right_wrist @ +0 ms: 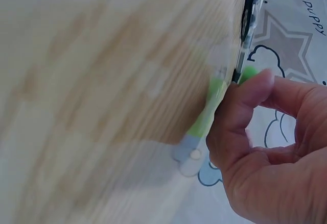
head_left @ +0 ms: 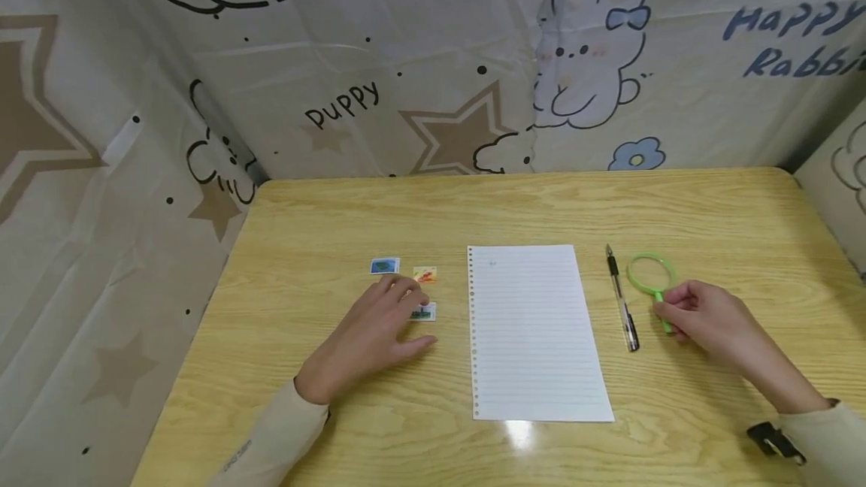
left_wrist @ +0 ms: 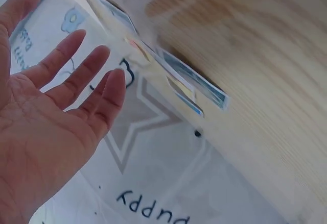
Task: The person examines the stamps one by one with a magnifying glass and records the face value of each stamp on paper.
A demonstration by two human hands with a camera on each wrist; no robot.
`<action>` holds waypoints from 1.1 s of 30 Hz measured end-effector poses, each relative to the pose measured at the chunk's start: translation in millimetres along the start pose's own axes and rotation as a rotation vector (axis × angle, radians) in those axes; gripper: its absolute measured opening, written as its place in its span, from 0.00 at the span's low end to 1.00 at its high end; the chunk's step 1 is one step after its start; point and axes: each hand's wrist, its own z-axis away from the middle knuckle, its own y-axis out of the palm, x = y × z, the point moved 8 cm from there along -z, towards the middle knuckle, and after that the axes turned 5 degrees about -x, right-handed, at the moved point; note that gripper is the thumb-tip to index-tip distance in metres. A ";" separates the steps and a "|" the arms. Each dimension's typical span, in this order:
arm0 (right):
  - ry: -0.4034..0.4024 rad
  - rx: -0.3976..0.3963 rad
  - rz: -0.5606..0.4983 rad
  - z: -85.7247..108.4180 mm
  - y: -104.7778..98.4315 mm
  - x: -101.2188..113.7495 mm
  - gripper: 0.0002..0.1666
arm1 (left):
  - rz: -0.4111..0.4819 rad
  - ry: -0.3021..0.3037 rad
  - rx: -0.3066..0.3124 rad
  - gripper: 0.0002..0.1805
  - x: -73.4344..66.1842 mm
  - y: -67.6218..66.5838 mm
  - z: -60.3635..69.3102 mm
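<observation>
The left hand (head_left: pixel 379 333) hovers over small stamp-like pictures, its fingers spread and loosely bent, holding nothing. A blue picture (head_left: pixel 384 266), an orange-yellow one (head_left: pixel 425 274) and a green one (head_left: pixel 424 312) show around its fingertips; others may be hidden under the hand. In the left wrist view the palm (left_wrist: pixel 46 127) is beside the pictures (left_wrist: pixel 191 78) with a gap between. The right hand (head_left: pixel 717 318) pinches the handle of a green magnifying glass (head_left: pixel 651 273) between thumb and fingers, its ring at or near the tabletop. The right wrist view shows the curled fingers (right_wrist: pixel 235 112) at the green handle.
Lined paper (head_left: pixel 534 333) with a faint small mark near its top lies in the middle of the wooden table (head_left: pixel 338 209). A black-tipped clear pen (head_left: pixel 622 299) lies between the paper and the magnifying glass. Printed cloth (head_left: pixel 419 43) hangs behind the table.
</observation>
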 end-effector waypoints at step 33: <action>-0.099 -0.154 0.231 2.9 -15.9 7.6 0.32 | -0.071 0.213 0.145 0.48 -44.4 43.6 -49.5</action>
